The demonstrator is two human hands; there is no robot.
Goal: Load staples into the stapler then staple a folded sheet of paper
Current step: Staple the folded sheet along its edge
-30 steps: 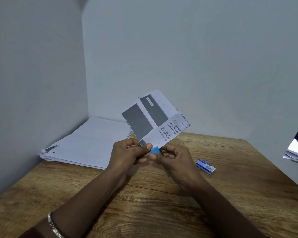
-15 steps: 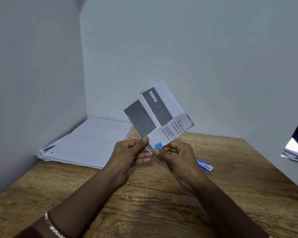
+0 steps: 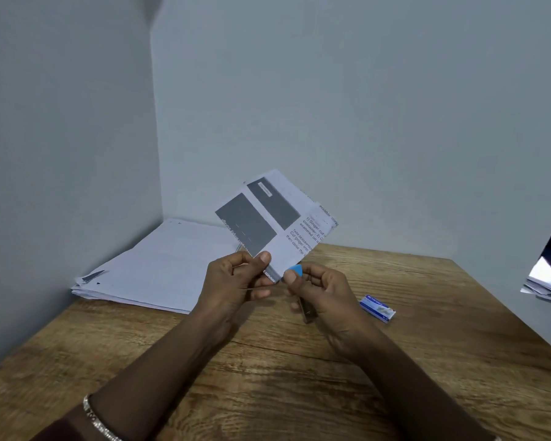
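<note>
Left hand (image 3: 236, 278): thumb and fingers pinch the lower edge of the folded sheet (image 3: 274, 218), held up off the table (image 3: 268, 377) and tilted, printed side toward the camera. Grey blocks and text are visible on it.

Right hand (image 3: 322, 294): fingers curled round a small stapler (image 3: 296, 270). Its blue tip pokes out above the thumb and its dark body sticks out below the palm. The tip is right at the sheet's bottom corner, touching or just beside it. Can't tell if the corner is actually inside the stapler's mouth.

Staple box (image 3: 377, 308): blue and white, lying flat on the table just right of the right hand, apart from it. Contents not visible, and I can't tell if it's open.

Also:
- a stack of paper (image 3: 159, 265) in the back left corner against the wall
- more sheets (image 3: 547, 284) at the right edge of the frame
- a bracelet (image 3: 97, 420) on the left wrist
</note>
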